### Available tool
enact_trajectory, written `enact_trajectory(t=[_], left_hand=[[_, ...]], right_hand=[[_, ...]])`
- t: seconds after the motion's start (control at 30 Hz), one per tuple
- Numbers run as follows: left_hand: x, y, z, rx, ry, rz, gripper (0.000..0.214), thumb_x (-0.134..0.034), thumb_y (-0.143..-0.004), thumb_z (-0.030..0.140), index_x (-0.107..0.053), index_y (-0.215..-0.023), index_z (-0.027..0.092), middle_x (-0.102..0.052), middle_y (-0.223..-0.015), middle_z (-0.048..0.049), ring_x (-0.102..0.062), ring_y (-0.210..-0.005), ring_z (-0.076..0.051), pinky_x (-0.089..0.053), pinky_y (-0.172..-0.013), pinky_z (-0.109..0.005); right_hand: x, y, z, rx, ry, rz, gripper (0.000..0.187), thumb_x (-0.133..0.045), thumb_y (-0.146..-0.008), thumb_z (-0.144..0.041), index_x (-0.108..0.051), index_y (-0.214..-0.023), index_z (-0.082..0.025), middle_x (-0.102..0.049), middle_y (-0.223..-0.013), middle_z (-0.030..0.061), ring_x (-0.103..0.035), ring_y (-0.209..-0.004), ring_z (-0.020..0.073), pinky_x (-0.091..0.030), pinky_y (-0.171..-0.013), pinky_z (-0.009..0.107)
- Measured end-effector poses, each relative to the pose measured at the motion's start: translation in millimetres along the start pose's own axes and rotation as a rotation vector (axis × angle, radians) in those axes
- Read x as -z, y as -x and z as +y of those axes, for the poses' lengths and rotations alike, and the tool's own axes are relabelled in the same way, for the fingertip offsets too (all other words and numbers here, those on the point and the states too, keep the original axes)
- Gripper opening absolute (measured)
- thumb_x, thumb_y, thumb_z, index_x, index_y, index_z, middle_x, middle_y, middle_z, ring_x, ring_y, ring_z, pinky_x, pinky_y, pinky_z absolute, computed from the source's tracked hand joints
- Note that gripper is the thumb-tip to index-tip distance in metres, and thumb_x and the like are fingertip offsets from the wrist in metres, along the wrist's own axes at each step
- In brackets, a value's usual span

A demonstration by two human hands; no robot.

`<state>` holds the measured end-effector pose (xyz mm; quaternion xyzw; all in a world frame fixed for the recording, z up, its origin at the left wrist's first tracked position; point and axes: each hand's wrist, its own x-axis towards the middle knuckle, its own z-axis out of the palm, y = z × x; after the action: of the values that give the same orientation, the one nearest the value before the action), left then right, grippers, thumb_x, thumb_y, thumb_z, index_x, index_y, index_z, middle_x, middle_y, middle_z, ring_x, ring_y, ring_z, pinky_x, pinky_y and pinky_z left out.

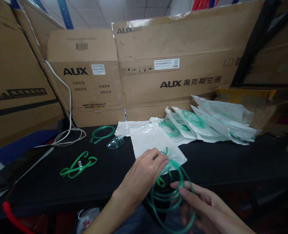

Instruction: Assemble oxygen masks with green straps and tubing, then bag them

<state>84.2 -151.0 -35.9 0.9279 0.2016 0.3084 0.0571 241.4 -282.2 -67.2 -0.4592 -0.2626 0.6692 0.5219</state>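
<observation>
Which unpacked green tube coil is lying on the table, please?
The back coil, beside the clear mask; the right hand holds the front coil.

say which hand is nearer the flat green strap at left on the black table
Left. The left hand is right of the strap, apart from it; the right hand is farther right, holding coiled translucent green tubing.

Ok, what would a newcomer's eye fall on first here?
Probably the coil of green tubing at lower centre, in the right grip, with the left grip at its upper left. Next, the big AUX cardboard behind the black table, then overlapping white pouches at the back right.
</observation>
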Motion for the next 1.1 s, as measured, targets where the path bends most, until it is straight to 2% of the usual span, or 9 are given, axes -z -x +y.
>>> enact_trajectory(t=[0.07, 0.17, 0.3, 0.37, 0.53, 0.67, 0.83, 1.03, 1.1], left_hand=[[1.9, 0, 0, -0.013, 0.005, -0.007, 0.019, -0.049, -0.103, 0.022, -0.066, -0.107, 0.018, -0.066, -0.099, -0.0042, -0.066, -0.093, -0.018, -0.058, -0.084, -0.032], [6.3, 0, 1, -0.033, -0.001, -0.014, 0.020, -0.047, -0.103, 0.022, -0.066, -0.105, 0.017, -0.066, -0.098, -0.0043, -0.066, -0.092, -0.018, -0.058, -0.084, -0.031], [11.2, 0, 2, -0.041, -0.004, -0.015, 0.020, -0.047, -0.104, 0.023, -0.066, -0.107, 0.017, -0.065, -0.097, -0.0044, -0.066, -0.092, -0.018, -0.057, -0.084, -0.032], [11.9, -1, 1, -0.035, -0.001, -0.016, 0.020, -0.048, -0.103, 0.023, -0.066, -0.107, 0.017, -0.065, -0.098, -0.0044, -0.066, -0.092, -0.018, -0.057, -0.084, -0.032], [11.1, -1, 2, -0.044, 0.003, -0.020, 0.019, -0.049, -0.103, 0.021, -0.067, -0.105, 0.016, -0.066, -0.097, -0.0046, -0.067, -0.090, -0.017, -0.057, -0.082, -0.030], [12.5, 0, 5, -0.042, 0.028, 0.007, 0.017, -0.051, -0.102, 0.020, -0.067, -0.106, 0.016, -0.066, -0.096, -0.0042, -0.067, -0.087, -0.017, -0.057, -0.079, -0.028], [12.4, -2, 8, -0.029, 0.048, -0.008, 0.016, -0.051, -0.102, 0.018, -0.067, -0.104, 0.016, -0.066, -0.096, -0.0037, -0.067, -0.087, -0.017, -0.057, -0.079, -0.027], [8.3, -2, 10, -0.084, 0.045, -0.005, 0.019, -0.047, -0.104, 0.020, -0.065, -0.104, 0.015, -0.066, -0.098, -0.0043, -0.066, -0.092, -0.017, -0.057, -0.085, -0.028], [7.8, -1, 11, -0.104, 0.022, -0.007, 0.021, -0.045, -0.104, 0.020, -0.065, -0.104, 0.014, -0.067, -0.098, -0.0046, -0.066, -0.093, -0.017, -0.057, -0.086, -0.029]], right_hand=[[-4, -5, 0, 0.021, 0.060, 0.020, 0.045, -0.084, -0.071, -0.055, -0.071, -0.092, -0.018, -0.061, -0.063, -0.0016, -0.060, -0.055, 0.0122, -0.047, -0.048, 0.020], [-8, -9, -5, 0.066, 0.185, 0.031, 0.050, -0.076, -0.075, -0.065, -0.063, -0.084, -0.017, -0.055, -0.055, -0.0041, -0.051, -0.047, 0.0080, -0.040, -0.042, 0.016], [-1, -12, -18, 0.056, 0.417, -0.024, 0.056, -0.070, -0.077, -0.070, -0.058, -0.076, -0.016, -0.045, -0.046, -0.0081, -0.032, -0.033, 0.0011, -0.022, -0.033, 0.012], [4, -12, -21, 0.018, 0.419, -0.068, 0.055, -0.070, -0.078, -0.070, -0.057, -0.076, -0.016, -0.041, -0.044, -0.0103, -0.026, -0.028, -0.0003, -0.015, -0.030, 0.013], [9, -9, -21, 0.064, 0.211, -0.008, 0.047, -0.081, -0.074, -0.058, -0.062, -0.085, -0.016, -0.051, -0.057, -0.0079, -0.035, -0.037, 0.0013, -0.030, -0.034, 0.012], [6, -10, -21, 0.141, 0.117, 0.081, 0.039, -0.085, -0.074, -0.048, -0.068, -0.084, -0.015, -0.060, -0.059, -0.0026, -0.054, -0.053, 0.0072, -0.048, -0.052, 0.016], [2, -16, -17, 0.202, 0.085, 0.059, 0.034, -0.084, -0.077, -0.043, -0.072, -0.090, -0.014, -0.070, -0.072, 0.0028, -0.065, -0.069, 0.0112, -0.054, -0.070, 0.020], [-6, -26, -10, 0.255, 0.160, 0.048, 0.049, -0.076, -0.082, -0.053, -0.070, -0.107, -0.011, -0.058, -0.049, -0.0027, -0.053, -0.045, 0.0108, -0.043, -0.045, 0.020], [-9, -29, -10, 0.283, 0.117, 0.072, 0.049, -0.078, -0.081, -0.051, -0.072, -0.108, -0.011, -0.058, -0.049, -0.0030, -0.052, -0.044, 0.0102, -0.043, -0.045, 0.020]])
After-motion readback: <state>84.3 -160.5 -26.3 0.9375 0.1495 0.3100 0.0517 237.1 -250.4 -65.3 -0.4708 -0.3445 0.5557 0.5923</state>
